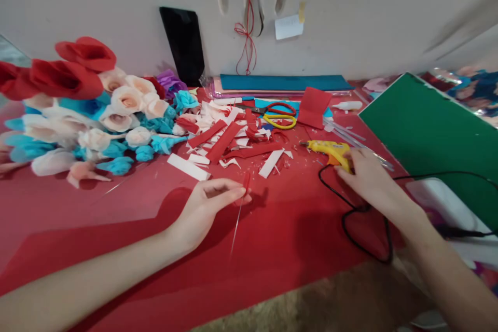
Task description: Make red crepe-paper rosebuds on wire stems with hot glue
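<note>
Your left hand is over the near middle of the red counter, its thumb and fingers pinched narrow on a thin stem, which slants down toward the near side; a small strip of red paper stands at its upper end, just above your fingertips. On the right, your right hand has its fingers closed about the rear of a yellow glue gun, whose nozzle faces left toward the scraps; you cannot tell here whether the gun is fully lifted. Its black cord loops on the counter below your right wrist. Beyond your left hand, red and white paper scraps lie heaped in the middle, with scissors with red and yellow handles at the far edge of the heap and a folded red paper piece just right of them. Clear sticks lie beyond the glue gun. To the far left is a crowd of paper flowers in red, cream and blue, near a black tablet-like slab leaning on the wall. At far right, a green board sits tilted.
</note>
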`<state>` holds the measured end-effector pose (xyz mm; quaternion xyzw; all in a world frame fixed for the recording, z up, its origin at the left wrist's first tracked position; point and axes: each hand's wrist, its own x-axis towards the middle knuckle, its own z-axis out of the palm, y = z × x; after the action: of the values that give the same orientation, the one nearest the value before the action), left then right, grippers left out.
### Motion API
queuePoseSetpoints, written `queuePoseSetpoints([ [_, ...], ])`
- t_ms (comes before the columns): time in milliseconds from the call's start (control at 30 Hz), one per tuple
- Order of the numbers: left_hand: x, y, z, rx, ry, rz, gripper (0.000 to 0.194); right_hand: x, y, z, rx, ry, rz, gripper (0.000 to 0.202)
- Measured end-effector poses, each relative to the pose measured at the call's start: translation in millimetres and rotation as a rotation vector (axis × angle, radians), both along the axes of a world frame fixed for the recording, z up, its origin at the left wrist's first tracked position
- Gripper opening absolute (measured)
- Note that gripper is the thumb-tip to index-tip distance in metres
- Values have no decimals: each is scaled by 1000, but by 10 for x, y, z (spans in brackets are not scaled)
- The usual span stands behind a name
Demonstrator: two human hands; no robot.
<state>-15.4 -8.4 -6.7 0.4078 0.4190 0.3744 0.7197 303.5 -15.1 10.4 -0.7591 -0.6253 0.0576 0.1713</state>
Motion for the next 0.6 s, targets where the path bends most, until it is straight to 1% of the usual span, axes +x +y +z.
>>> queuePoseSetpoints([
  [100,15,-21,19,-6,6,-34,7,223,36,-138,-124,-22,-71,29],
  [200,26,-36,25,4,28,-74,7,316,71,-176,-228,6,-109,31],
  [267,27,-46,21,14,47,-101,8,330,79,-188,-259,43,-110,30],
  [367,27,-59,11,33,69,-122,9,324,69,-214,-233,130,-133,30],
  [467,26,-59,7,40,76,-126,10,283,29,-217,-175,280,-160,30],
  [533,24,-51,4,38,75,-122,11,207,-19,-177,-142,399,-134,30],
  [600,21,-38,-5,33,71,-115,11,80,-81,-99,-96,492,-74,31],
])
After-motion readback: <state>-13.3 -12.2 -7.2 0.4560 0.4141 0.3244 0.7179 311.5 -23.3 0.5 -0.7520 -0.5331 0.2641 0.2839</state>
